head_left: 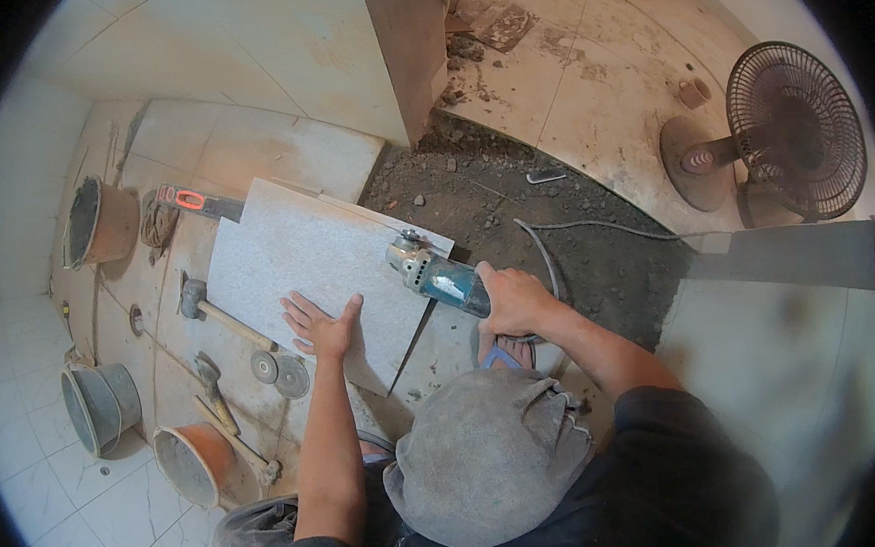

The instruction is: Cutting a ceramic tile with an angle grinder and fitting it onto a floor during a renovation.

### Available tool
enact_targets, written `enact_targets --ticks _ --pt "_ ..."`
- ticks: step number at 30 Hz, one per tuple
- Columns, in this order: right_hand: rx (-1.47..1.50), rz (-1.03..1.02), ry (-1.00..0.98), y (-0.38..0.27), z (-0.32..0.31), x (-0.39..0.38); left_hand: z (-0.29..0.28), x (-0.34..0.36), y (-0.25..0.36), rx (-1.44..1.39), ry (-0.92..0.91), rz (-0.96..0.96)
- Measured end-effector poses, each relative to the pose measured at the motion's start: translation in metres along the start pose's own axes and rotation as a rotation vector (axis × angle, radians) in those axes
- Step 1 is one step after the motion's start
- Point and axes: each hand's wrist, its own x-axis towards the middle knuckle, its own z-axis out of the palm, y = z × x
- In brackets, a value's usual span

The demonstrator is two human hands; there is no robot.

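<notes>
My right hand is wrapped round the body of a teal and grey angle grinder. The grinder's head lies over the right-hand part of a large pale tile, near its far edge. With fingers spread, my left hand rests on the near edge of the same tile. Two round discs, a smaller one and a larger dark one, lie beside my left forearm. A mallet with a wooden handle touches or slightly overlaps the tile's left side; I cannot tell which.
A level lies past the tile's far left corner. Buckets stand along the left, near a trowel and a hammer. Bare soil lies beyond, crossed by the cable. A fan stands far right.
</notes>
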Motion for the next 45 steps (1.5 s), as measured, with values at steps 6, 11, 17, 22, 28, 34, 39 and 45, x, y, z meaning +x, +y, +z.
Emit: enact_targets --ticks 6,11,17,22,28,34,39,45 --pt "0.016 -0.005 0.004 0.004 0.002 -0.004 0.003 0.002 -0.002 -0.003 0.014 0.003" --pt "0.012 0.020 -0.022 0.005 0.000 -0.009 0.000 0.000 0.000 -0.052 -0.006 0.003" --pt "0.000 0.002 0.002 0.010 0.001 -0.015 0.000 0.000 0.000 -0.054 -0.007 0.001" --pt "-0.005 0.016 -0.009 0.013 0.001 -0.018 0.001 0.001 0.000 -0.051 -0.007 0.001" --pt "0.003 0.035 -0.020 0.013 0.000 -0.022 -0.002 0.002 -0.001 -0.055 -0.013 0.003" --pt "-0.003 0.040 -0.033 0.012 -0.004 -0.029 -0.001 0.000 -0.001 -0.070 -0.005 0.004" --pt "0.000 0.043 -0.023 0.015 -0.003 -0.031 -0.001 0.001 -0.001 -0.059 -0.004 0.007" --pt "0.025 0.064 -0.053 0.015 -0.005 -0.034 0.000 0.001 0.000 -0.053 -0.003 0.004"
